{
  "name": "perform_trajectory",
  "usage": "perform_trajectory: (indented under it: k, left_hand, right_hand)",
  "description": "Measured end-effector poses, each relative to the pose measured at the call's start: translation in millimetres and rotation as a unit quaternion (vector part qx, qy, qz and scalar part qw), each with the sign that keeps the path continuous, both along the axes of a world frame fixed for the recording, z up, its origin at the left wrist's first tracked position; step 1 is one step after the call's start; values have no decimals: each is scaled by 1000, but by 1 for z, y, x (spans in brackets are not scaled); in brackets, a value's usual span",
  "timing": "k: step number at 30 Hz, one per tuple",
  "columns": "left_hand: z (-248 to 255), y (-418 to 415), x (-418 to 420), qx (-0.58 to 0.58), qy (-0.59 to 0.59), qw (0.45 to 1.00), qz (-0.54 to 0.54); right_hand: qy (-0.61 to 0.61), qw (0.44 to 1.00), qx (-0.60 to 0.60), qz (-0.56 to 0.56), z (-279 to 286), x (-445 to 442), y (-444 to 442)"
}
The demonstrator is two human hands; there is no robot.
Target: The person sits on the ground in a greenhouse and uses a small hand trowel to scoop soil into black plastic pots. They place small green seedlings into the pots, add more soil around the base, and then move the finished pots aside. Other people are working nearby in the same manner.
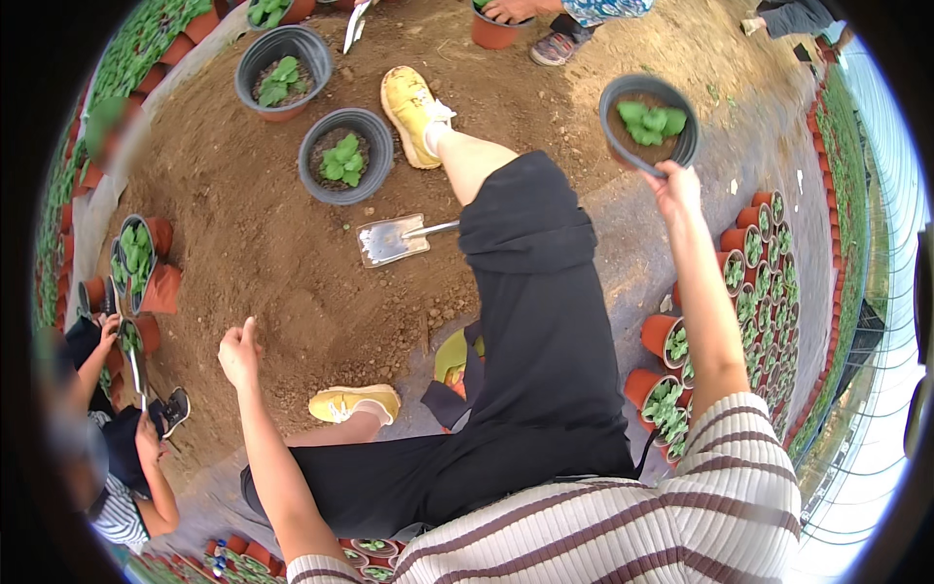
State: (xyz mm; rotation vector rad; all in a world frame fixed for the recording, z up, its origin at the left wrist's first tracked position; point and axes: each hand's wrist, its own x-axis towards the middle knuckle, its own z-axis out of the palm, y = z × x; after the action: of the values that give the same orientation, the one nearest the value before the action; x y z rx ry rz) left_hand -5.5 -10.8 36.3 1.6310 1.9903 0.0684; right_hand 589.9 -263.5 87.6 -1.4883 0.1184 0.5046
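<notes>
My right hand [677,191] grips the near rim of a dark plastic plant pot [608,109], which holds a leafy green seedling [651,123] in brown soil. Over the bare soil at the left, my left hand [240,353] is empty, its thumb raised and its fingers curled loosely. Two more dark-rimmed pots with seedlings stand beyond it: one pot [373,131] near my yellow shoe [408,109], the other pot [252,62] farther off. A small metal shovel [394,241] lies on the soil, part of its handle hidden by my leg.
Rows of small orange potted seedlings [759,281] line the right. A co-worker [157,496] at the left holds a trowel [136,369] beside potted plants. Another person's hand [508,10] touches an orange pot [496,33] at the top. A yellow-green container [450,352] sits beside my leg.
</notes>
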Motion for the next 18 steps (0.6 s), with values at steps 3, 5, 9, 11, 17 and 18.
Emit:
perform_trajectory:
  k: [3, 5, 9, 11, 17, 18]
  left_hand:
    - [-16, -15, -16, 105, 16, 991, -78]
    - [-31, -27, -35, 320, 16, 921, -223]
    - [27, -27, 0, 5, 79, 995, -52]
    - [41, -27, 7, 23, 57, 998, -26]
    - [90, -18, 42, 166, 62, 971, -160]
    - [98, -19, 51, 129, 45, 983, -126]
  right_hand:
    - [76, 996, -35, -44, -88, 8, -42]
    - [130, 986, -97, -45, -143, -8, -59]
    - [228, 928, -268, -120, -231, -19, -110]
    - [225, 945, -233, -49, -246, 0, -127]
    - [-403, 785, -408, 236, -125, 59, 24]
    - [-174, 918, -192, 300, -86, 47, 69]
